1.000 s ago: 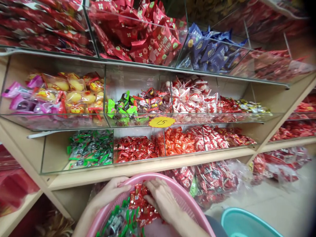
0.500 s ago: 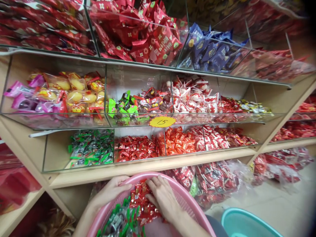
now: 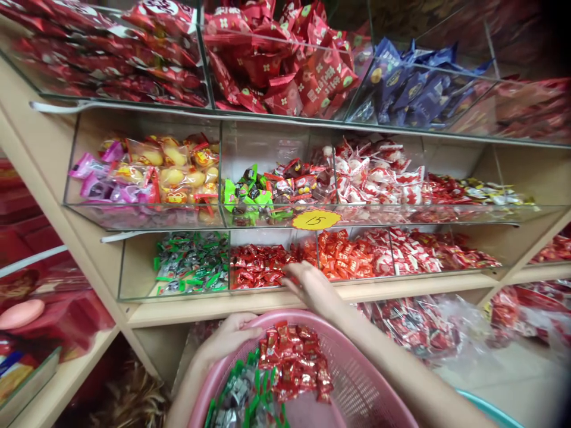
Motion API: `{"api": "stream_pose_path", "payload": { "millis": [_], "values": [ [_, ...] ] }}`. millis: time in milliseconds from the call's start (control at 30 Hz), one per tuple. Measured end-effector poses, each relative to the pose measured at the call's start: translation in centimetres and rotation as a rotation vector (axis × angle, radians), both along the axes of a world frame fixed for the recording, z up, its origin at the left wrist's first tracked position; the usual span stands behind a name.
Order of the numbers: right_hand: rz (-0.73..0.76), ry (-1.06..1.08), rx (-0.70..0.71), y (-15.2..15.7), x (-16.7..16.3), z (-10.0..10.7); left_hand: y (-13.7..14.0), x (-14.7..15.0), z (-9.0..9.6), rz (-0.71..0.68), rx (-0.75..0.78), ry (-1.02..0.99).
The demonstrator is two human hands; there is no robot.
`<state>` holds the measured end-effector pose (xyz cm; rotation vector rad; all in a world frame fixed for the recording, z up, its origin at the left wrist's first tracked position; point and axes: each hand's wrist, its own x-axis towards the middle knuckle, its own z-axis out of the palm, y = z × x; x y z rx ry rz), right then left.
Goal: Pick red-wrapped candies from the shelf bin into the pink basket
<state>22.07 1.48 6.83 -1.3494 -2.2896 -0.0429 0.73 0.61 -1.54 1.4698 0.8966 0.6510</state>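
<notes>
The pink basket [image 3: 370,389] sits low in view, just in front of the shelf unit [image 3: 187,312]. At the basket's far left rim is the left hand [image 3: 234,336], its grip grasping that rim. The right hand [image 3: 312,288] is raised just beyond the basket's far rim, its forearm passing along the basket's right side. Its fingers are bent at the front of the lower shelf, near the red candies [image 3: 261,264] lying beyond the basket; I cannot tell whether its grip is clenched on a piece or released. Inside the basket, red-wrapped sweets [image 3: 297,362] lie heaped toward the far side, touching green-and-clear packets [image 3: 245,389] nearer the left wall. Beyond the basket and to its left, similar green packets [image 3: 191,264] lie in a compartment; beyond and to its right are orange candies [image 3: 345,255]. A yellow tag [image 3: 316,220] reading 15 is above the basket's far rim. To the basket's right, clear bags [image 3: 414,327] of candy lie low down, and part of a teal rim [image 3: 486,407] shows.
</notes>
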Motion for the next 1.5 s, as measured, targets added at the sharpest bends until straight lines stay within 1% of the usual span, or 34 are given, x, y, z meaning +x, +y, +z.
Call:
{"api": "stream_pose_path", "payload": {
  "millis": [100, 167, 233, 333, 467, 667, 767, 867, 933, 1000, 1067, 1133, 1233, 1300, 1367, 1433, 1500],
  "values": [
    [-0.108, -0.187, -0.093, 4.5, -0.3, 1.1, 0.1, 0.1, -0.1, 0.002, 0.006, -0.014],
    [-0.141, -0.241, -0.151, 6.8, -0.7, 1.1, 0.1, 0.1, -0.1, -0.001, -0.002, -0.02],
    [-0.143, -0.264, -0.19, 8.1, -1.1, 0.7, 0.2, 0.1, -0.2, 0.005, -0.007, -0.034],
    [-0.145, -0.294, -0.233, 8.7, -1.8, 0.0, 0.3, -0.1, -0.6, 0.014, -0.008, -0.046],
    [-0.153, -0.31, -0.255, 8.8, -2.3, -0.4, 0.4, -0.2, -0.9, 0.02, -0.011, -0.039],
    [-0.156, -0.285, -0.247, 8.9, -2.3, -0.9, 0.1, 0.1, -0.3, 0.026, -0.028, -0.028],
    [-0.15, -0.256, -0.234, 8.8, -2.1, -0.6, 0.2, 0.0, -0.3, 0.022, -0.021, -0.032],
    [-0.134, -0.221, -0.207, 7.7, -1.8, 0.4, 0.4, -0.2, -0.5, 0.006, 0.016, -0.016],
    [-0.101, -0.172, -0.165, 5.9, -1.4, 1.0, 0.4, -0.3, -0.6, -0.001, 0.021, -0.013],
    [-0.036, -0.045, -0.088, 3.2, -0.9, 1.4, 0.4, -0.4, -0.6, -0.005, 0.01, -0.018],
    [0.04, 0.149, -0.016, 0.1, -0.2, 1.1, 0.3, -0.4, -0.6, -0.005, 0.008, -0.021],
    [0.094, 0.334, -0.026, -2.8, 0.6, 0.1, 0.2, -0.3, -0.5, -0.005, 0.018, -0.014],
    [0.08, 0.56, -0.126, -5.7, 1.6, -2.4, 0.1, -0.2, -0.2, -0.018, 0.017, 0.007],
    [0.035, 0.642, -0.175, -6.4, 1.9, -4.2, 0.0, 0.0, 0.1, -0.032, 0.019, 0.034],
    [-0.005, 0.69, -0.184, -6.5, 2.1, -5.6, 0.1, 0.1, 0.3, -0.05, 0.03, 0.051],
    [-0.034, 0.714, -0.172, -6.4, 2.2, -6.5, 0.1, 0.1, 0.4, -0.065, 0.038, 0.051],
    [-0.055, 0.719, -0.147, -6.3, 2.3, -6.8, 0.2, 0.1, 0.3, -0.066, 0.033, 0.055]
  ]
}}
